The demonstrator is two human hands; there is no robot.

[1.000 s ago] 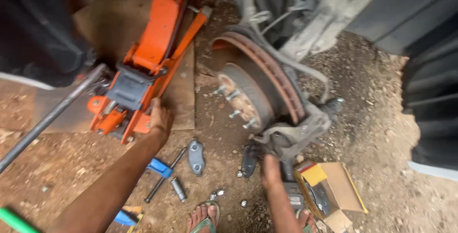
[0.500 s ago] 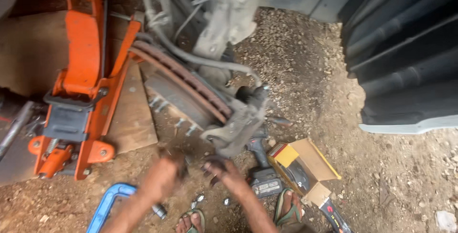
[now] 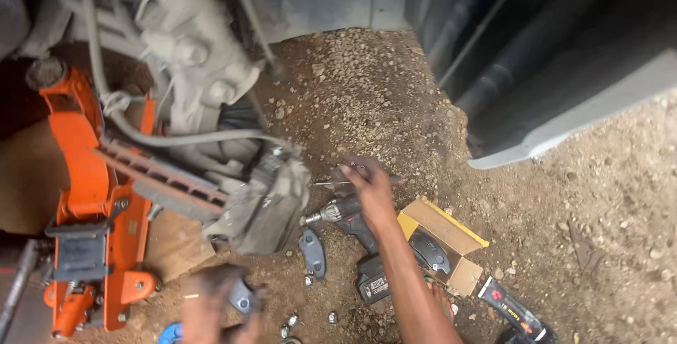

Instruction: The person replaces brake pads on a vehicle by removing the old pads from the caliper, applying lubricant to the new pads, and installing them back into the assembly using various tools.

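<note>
Right hand (image 3: 370, 189) fingers pinch a thin metal rod (image 3: 326, 183) beside the brake caliper (image 3: 268, 203). Left hand (image 3: 211, 305), blurred, grips a brake pad (image 3: 242, 298). Open yellow-edged cardboard box (image 3: 441, 235) lies on the gravel ground (image 3: 367, 97).

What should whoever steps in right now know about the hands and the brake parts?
Right hand: stretched out over the gravel, pinching a thin metal tool, just right of the brake caliper.
Left hand: low in view and blurred, closed around a small dark part; cannot tell what it is.
Caliper is off the brake disc and hangs beside it. One brake pad lies on the ground below, next to the cordless drill. An open cardboard box holds another pad. The orange floor jack stands on the left.
Done: caliper off the disc.
Left: pads are not yet in the caliper.
</note>
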